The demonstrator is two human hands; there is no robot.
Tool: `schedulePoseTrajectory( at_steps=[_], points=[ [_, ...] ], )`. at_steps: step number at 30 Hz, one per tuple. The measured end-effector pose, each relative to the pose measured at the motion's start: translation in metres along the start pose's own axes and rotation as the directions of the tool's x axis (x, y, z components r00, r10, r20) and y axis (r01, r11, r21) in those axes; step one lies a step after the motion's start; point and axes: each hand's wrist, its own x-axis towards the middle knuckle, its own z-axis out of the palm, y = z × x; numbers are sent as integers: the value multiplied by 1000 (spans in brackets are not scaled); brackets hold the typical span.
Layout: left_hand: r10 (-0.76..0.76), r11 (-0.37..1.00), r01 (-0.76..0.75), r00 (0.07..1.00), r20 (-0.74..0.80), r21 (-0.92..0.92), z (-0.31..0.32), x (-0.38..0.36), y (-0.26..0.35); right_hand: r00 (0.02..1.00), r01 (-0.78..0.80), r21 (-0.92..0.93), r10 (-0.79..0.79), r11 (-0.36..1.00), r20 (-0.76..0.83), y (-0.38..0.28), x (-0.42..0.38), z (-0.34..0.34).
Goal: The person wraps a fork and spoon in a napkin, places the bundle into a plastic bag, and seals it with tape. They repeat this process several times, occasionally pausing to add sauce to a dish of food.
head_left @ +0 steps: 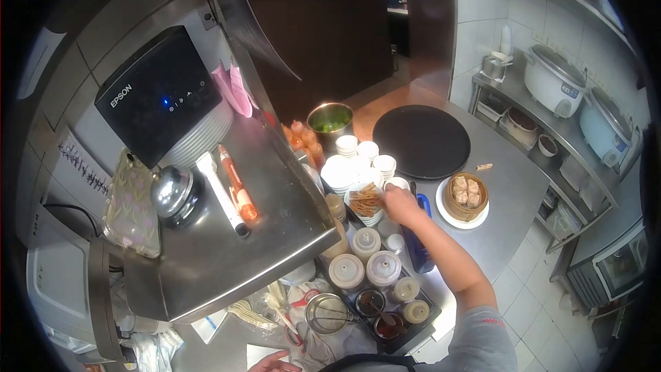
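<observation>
Right hand (398, 201) grip unclear at bowl of fried sticks (365, 201), left hand (270, 363) spread, EPSON printer (160, 94)

Right hand (398, 201): arm stretched from 5 o'clock toward centre, grey sleeve at upper arm, forearm bare, wrist straight, fingers curled down; grip state unclear. Left hand (274, 363): only fingertips showing at 6 o'clock edge, fingers loosely spread, nothing held.
</observation>
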Motion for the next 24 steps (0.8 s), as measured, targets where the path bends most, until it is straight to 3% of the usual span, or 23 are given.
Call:
schedulePoseTrajectory(
  at_steps=[7,9,10,12,16,21,24],
  points=[
    [-13,1000,13,1000,9,9,4,3,2,999,30,178,-26,984,-27,3,17,-9],
    [-33,999,33,999,-18,7,5,1,5,979,12,412,-94,911,180,6,30,-9],
    [-33,999,34,999,-18,10,5,1,6,980,11,414,-93,910,178,8,32,-8],
    [-33,999,34,999,-30,20,5,0,5,999,-44,132,44,990,9,9,32,-16],
    [-24,1000,24,999,-33,2,6,0,3,997,-51,-61,55,997,61,3,30,-2],
    [-17,1000,17,999,-40,3,12,1,8,997,-37,-48,40,998,72,9,39,8],
    [-16,1000,16,999,-32,-7,7,-1,4,997,-23,80,17,997,74,21,40,-4]
  ],
)
